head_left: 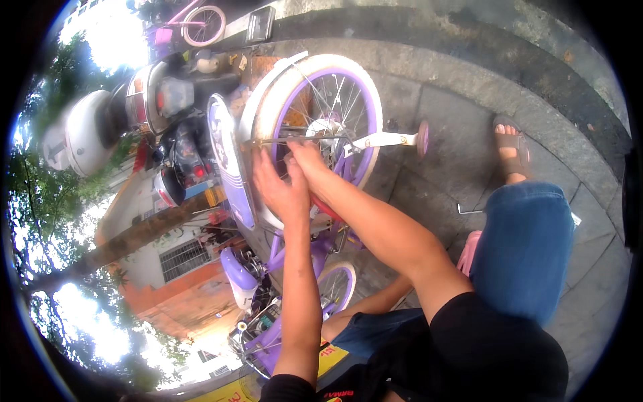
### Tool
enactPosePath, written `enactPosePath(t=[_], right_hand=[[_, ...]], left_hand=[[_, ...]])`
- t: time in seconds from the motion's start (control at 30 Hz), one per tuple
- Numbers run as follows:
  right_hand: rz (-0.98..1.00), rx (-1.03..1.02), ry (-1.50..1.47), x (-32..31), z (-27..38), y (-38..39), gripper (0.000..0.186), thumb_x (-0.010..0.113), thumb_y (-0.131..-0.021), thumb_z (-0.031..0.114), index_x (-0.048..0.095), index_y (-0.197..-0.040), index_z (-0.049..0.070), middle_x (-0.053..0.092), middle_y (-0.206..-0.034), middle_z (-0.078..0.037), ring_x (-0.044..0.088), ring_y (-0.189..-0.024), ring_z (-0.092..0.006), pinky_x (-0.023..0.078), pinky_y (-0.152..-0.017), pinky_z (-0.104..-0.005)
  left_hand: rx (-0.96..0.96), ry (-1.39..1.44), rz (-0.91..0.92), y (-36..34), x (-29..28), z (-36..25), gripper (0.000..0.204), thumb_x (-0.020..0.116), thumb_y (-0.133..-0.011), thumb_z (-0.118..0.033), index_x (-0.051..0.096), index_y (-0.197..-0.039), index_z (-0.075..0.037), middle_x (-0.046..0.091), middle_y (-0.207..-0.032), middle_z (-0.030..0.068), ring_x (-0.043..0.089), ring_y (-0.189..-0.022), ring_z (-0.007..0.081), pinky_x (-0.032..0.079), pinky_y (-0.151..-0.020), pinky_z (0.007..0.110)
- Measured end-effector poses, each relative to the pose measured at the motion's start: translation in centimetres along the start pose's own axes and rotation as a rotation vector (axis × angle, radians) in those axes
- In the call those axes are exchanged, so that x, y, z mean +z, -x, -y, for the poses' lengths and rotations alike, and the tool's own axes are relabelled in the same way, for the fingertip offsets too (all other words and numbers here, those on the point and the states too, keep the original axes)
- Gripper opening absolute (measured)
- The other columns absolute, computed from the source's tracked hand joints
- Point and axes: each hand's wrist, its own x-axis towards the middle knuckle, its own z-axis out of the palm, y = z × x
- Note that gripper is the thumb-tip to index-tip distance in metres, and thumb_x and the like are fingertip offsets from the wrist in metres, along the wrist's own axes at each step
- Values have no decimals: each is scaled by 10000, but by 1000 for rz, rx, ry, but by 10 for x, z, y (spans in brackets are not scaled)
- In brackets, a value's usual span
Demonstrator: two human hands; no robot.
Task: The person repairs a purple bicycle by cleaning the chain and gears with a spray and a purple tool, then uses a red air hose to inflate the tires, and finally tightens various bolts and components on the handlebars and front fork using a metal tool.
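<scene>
A purple children's bicycle stands before me, its rear wheel (370,90) with a white tyre and purple rim. A thin metal rod (274,141) runs from the wheel's middle across to the white mudguard (249,110). My left hand (284,191) reaches to the mudguard side, fingers stretched out, thumb apart, fingertips near the rod's end. Beside it, my right hand (307,159) has its fingers bent at the rod near the hub; what they grip is partly hidden. A white bracket (385,139) carries a small purple training wheel (422,139). A purple-and-white panel (228,161) lies alongside the mudguard.
An L-shaped metal tool (469,210) lies on the paving (455,114) by my knee. Part of a pink seat (469,251) shows near my leg. Parked scooters (144,100) stand beyond the bicycle. Farther off is a pink bicycle (203,25) near a kerb.
</scene>
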Motion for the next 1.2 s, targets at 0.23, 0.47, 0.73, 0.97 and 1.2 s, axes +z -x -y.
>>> enactPosePath(t=[0.23, 0.47, 0.73, 0.97, 1.2], right_hand=[[175, -43, 786, -101, 17, 35, 327, 480, -946, 292, 605, -1043, 6, 483, -552, -19, 409, -404, -89, 314, -366, -250], [215, 361, 1346, -249, 178, -8, 360, 537, -927, 393, 632, -1046, 67, 602, -696, -50, 565, -569, -129, 445, -498, -264], [-281, 261, 2636, -160, 299, -42, 223, 624, -783, 233, 724, -932, 100, 675, -1050, -134, 645, -997, -239, 524, -772, -398], [648, -679, 1786, 121, 218, -63, 647, 401, -892, 611, 646, -1152, 72, 645, -1129, -132, 572, -1116, -267, 415, -981, -371], [948, -514, 2073, 121, 176, -111, 792, 371, -820, 728, 647, -1138, 57, 597, -1193, -197, 526, -1175, -317, 388, -1002, -421]], left_hand=[[-4, 409, 38, 15, -48, 21, 357, 612, -782, -58, 600, -1136, -5, 545, -1236, 210, 542, -1120, 340, 429, -951, 396], [-390, 815, -120, 20, -128, 54, 243, 563, -889, -71, 598, -1108, 28, 665, -984, 125, 634, -901, 162, 498, -805, 286], [-541, 886, -125, -13, -130, 80, 345, 545, -917, -173, 553, -1189, 40, 639, -1081, 147, 594, -1031, 193, 459, -881, 291], [-418, 637, 52, -120, -86, 87, 423, 542, -922, -309, 558, -1229, -18, 615, -1172, 121, 566, -1081, 195, 422, -922, 310], [-464, 527, 170, -166, -21, 67, 501, 505, -921, -445, 620, -1122, -1, 647, -1044, 94, 566, -966, 152, 415, -876, 280]])
